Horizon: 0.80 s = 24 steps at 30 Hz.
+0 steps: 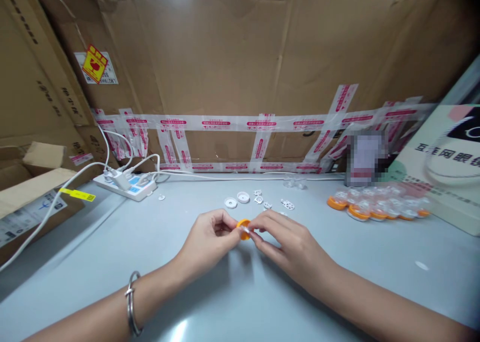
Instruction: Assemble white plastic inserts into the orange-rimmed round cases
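Probably light, stiff and a bit slippery, the orange cap (243, 223) sits below the frame's centre, pinched at its rim, the sensible hold, by the left hand (208, 238); the right hand (296, 242) pinches a small pale piece (246, 229) against it.

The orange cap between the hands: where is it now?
In the head view, the orange cap is below the centre, at the left hand's fingertips, with the right hand close on its other side and two white discs beyond.
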Available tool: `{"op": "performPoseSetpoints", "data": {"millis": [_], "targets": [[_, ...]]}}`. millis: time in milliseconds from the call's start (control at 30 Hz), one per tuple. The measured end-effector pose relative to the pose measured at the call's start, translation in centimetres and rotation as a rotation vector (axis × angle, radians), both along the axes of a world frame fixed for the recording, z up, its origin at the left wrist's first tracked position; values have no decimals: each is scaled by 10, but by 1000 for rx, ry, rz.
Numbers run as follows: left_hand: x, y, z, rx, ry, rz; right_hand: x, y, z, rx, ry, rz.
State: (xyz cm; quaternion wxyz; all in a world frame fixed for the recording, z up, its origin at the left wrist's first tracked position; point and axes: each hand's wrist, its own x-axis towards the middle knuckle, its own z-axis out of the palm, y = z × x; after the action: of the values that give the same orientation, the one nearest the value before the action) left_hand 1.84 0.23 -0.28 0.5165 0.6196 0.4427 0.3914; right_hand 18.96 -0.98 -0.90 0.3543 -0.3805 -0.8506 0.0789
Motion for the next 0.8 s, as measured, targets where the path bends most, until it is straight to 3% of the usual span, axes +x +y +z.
{"op": "performPoseSetpoints", "data": {"millis": [133,267,500,800], "targets": [[0,0,-3,39,39,-24,-1,1,-2,-79,14,-39],[0,1,1,19,22,2,0,3,1,-181,159,19],[-1,0,12,-103,-78,8,5,8,17,-659,627,-49],[-2,1,9,-127,-105,-2,2,8,11,-843,774,-36]]}}
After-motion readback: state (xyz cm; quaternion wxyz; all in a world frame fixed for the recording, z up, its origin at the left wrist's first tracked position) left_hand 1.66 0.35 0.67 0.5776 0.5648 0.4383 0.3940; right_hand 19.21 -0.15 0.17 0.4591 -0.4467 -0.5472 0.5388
